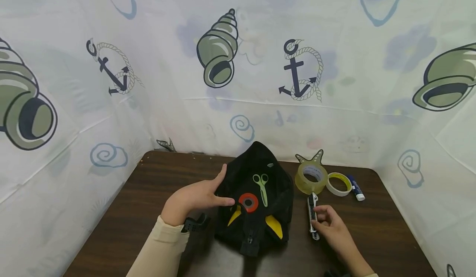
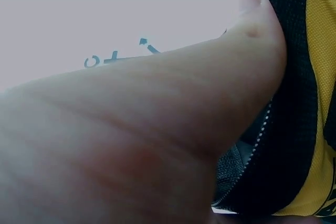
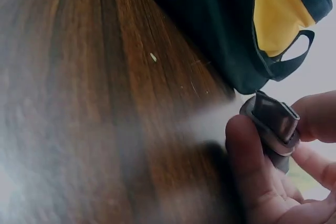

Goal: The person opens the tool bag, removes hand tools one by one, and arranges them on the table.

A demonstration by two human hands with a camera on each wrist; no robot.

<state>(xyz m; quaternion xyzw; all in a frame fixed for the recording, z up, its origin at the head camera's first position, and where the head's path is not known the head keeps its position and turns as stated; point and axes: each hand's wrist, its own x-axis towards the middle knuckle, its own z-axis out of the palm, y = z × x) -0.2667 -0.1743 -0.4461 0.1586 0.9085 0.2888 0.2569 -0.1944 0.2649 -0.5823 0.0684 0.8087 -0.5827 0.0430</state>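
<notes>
A black fabric bag (image 1: 283, 186) with yellow panels stands on the table; its zipped rim shows in the left wrist view. Pale green-handled scissors (image 1: 263, 190) and a red roll of tape (image 1: 254, 203) lie within its outline. My left hand (image 1: 195, 200) is at the bag's left side, thumb and forefinger straight and spread against it, other fingers hidden. To the right of the bag, my right hand (image 1: 332, 227) pinches a utility knife (image 1: 311, 215) between thumb and fingers. In the right wrist view the knife's end (image 3: 273, 121) points at the camera.
Behind the knife stand a wide roll of clear tape (image 1: 302, 181), a narrower white roll of tape (image 1: 339, 192) and a blue glue stick (image 1: 355, 187). The brown table (image 1: 148, 202) meets a white printed cloth (image 1: 260, 112) at its back and sides.
</notes>
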